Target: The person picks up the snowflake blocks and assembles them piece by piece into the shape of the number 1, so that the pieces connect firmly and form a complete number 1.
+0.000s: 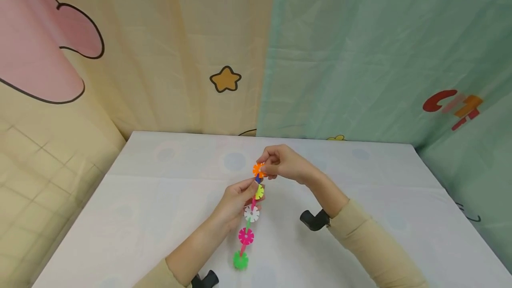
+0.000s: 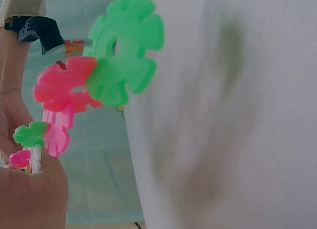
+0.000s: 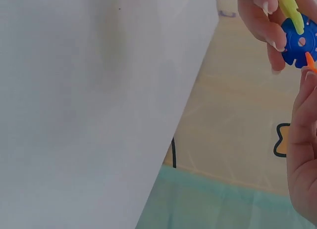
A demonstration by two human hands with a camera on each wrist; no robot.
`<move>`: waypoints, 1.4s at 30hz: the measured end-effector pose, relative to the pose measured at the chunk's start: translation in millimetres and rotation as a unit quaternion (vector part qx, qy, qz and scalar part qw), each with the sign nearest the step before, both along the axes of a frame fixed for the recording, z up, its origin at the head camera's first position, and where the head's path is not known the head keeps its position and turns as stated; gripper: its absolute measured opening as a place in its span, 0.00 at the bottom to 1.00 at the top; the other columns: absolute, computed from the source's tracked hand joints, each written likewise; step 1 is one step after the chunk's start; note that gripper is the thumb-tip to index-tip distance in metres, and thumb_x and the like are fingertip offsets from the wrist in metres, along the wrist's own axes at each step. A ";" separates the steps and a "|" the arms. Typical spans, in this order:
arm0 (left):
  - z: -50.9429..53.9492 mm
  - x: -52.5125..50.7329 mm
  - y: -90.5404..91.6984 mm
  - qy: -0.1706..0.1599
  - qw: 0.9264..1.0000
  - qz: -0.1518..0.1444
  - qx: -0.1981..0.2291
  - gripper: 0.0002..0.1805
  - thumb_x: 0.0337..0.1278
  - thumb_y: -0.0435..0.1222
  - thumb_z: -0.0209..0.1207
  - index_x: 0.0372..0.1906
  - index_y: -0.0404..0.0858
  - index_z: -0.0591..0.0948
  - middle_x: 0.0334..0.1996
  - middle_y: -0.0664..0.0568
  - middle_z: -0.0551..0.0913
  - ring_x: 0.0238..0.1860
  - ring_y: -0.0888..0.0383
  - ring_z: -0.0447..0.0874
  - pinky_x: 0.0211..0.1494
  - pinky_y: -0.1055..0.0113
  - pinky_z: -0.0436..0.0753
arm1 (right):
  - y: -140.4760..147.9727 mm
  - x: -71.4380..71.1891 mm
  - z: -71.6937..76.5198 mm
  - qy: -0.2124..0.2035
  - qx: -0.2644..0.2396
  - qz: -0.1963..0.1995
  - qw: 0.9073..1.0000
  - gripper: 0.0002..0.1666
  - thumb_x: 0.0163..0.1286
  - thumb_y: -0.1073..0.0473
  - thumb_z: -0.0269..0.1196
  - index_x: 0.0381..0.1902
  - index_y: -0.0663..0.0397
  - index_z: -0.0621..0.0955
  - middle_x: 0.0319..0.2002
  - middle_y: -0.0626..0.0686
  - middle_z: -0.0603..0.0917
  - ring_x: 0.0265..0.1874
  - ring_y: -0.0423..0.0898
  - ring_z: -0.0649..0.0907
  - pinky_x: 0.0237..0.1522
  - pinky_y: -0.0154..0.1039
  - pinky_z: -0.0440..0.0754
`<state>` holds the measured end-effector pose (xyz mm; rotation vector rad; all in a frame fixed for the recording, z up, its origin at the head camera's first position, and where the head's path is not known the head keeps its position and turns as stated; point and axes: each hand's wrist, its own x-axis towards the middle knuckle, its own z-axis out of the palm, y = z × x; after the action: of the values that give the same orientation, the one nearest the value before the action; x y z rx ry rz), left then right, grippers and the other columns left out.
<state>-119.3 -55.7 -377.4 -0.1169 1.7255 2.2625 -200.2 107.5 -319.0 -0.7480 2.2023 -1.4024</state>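
A chain of notched plastic snowflake discs hangs over the table, alternate discs turned edge-on. My left hand [image 1: 232, 203] pinches it near the top, at the blue disc [image 3: 292, 53] and beside the yellow disc [image 1: 260, 192]. Below the fingers come a white disc [image 1: 252, 214], a pink disc [image 1: 246, 236] and, at the lower end, a green disc [image 2: 136, 73]. My right hand [image 1: 290, 163] pinches the orange disc [image 1: 258, 170] at the top. In the right wrist view the orange disc's edge meets the blue disc's rim; how deep it sits in a slot I cannot tell.
A white-covered table [image 1: 160, 217] spreads beneath both hands. Printed curtains [image 1: 344, 57] hang behind it and at the sides. Each wrist carries a black camera mount, such as the one on the right wrist [image 1: 314, 220].
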 end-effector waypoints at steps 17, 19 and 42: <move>1.5 -3.5 -1.8 -0.013 1.000 -0.022 -0.006 0.24 0.66 0.39 0.53 0.60 0.27 0.70 0.39 0.50 0.79 0.37 0.59 0.80 0.45 0.65 0.81 | 3.3 6.5 -15.0 -0.033 -0.051 -0.035 0.998 0.16 0.66 0.70 0.56 0.51 0.71 0.75 0.27 0.53 0.82 0.27 0.48 0.81 0.38 0.42 0.82; 1.9 -4.1 -1.4 -0.011 1.000 -0.024 -0.004 0.24 0.66 0.39 0.52 0.60 0.27 0.69 0.41 0.48 0.78 0.37 0.59 0.80 0.45 0.66 0.81 | 4.9 6.2 -16.0 -0.035 -0.060 -0.033 0.997 0.17 0.66 0.70 0.56 0.53 0.72 0.74 0.28 0.55 0.81 0.28 0.48 0.81 0.40 0.44 0.82; 6.6 -8.4 0.5 -0.026 0.999 -0.026 -0.002 0.25 0.65 0.37 0.54 0.64 0.32 0.67 0.42 0.46 0.81 0.41 0.55 0.82 0.44 0.66 0.81 | 20.9 5.5 -19.0 -0.068 -0.087 -0.067 0.992 0.19 0.67 0.67 0.57 0.55 0.64 0.74 0.33 0.56 0.82 0.34 0.52 0.80 0.46 0.47 0.80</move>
<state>-127.8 -55.1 -370.8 -0.1292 1.6874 2.1981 -194.7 128.5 -338.0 -0.5516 2.0778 -1.6766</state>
